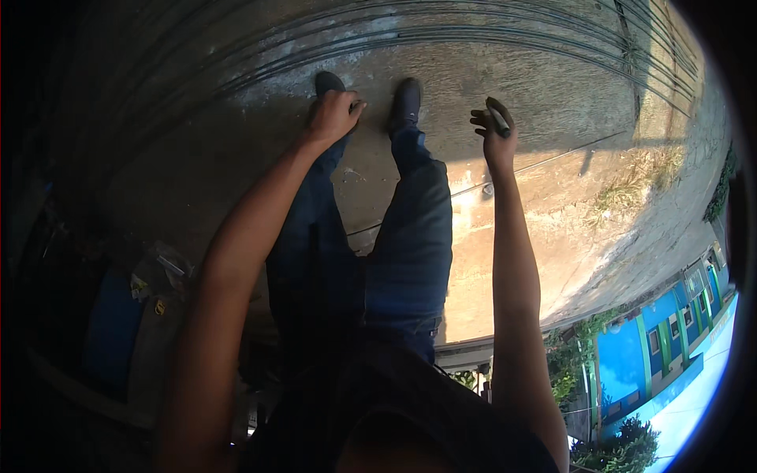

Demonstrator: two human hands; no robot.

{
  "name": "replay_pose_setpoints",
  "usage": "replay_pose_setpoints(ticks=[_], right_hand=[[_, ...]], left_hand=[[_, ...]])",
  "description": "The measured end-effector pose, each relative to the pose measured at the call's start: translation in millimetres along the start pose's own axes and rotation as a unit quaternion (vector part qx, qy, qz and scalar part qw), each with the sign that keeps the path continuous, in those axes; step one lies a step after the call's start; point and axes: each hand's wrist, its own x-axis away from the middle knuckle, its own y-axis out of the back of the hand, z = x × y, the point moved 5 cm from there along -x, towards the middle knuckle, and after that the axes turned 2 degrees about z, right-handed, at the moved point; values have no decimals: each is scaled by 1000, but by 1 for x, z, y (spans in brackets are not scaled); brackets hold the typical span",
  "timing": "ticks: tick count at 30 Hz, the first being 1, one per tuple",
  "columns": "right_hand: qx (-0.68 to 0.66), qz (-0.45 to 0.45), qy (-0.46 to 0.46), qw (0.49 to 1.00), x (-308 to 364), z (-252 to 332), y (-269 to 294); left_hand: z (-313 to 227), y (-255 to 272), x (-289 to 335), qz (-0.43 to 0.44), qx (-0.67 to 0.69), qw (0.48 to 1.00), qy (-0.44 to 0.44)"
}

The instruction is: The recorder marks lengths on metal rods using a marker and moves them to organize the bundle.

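Note:
My left hand (333,117) is out in front of my left shoe, its fingers curled closed. A small dark bit shows by its thumb and fingertips, but I cannot make out what it is. Further right, my right hand (501,145) is raised over the concrete floor. Between its thumb and palm lies a short, pale greenish stick (500,123) with a darker end, its kind unclear; the other fingers stick out to the left. Beyond both hands, long thin metal rods (473,31) lie across the floor, touched by neither.
My shoes (407,101) stand on the worn concrete floor (367,197), just short of the rods. A narrow line crosses the floor right of my legs, near dry grass (640,183). Clear plastic (167,264) lies at the left in shade. A blue building (631,366) stands at lower right.

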Motion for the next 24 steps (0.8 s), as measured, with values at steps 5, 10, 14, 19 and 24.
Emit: replay_pose_setpoints(ticks=[5,10,14,19,24], right_hand=[[11,26,30,999,-155,-90,-66],[23,50,90,994,-268,-157,-125],[31,75,115,990,-328,-209,-134],[9,83,153,985,-367,-247,-152],[22,103,192,976,-383,-248,-168]], left_hand=[[100,-85,-169,-33,-65,996,-42],[175,-146,-299,-152,-122,971,-135],[196,-197,-355,-113,-53,987,-99],[211,-222,-371,-277,-113,925,-234],[223,-224,-376,-311,-107,902,-280]])
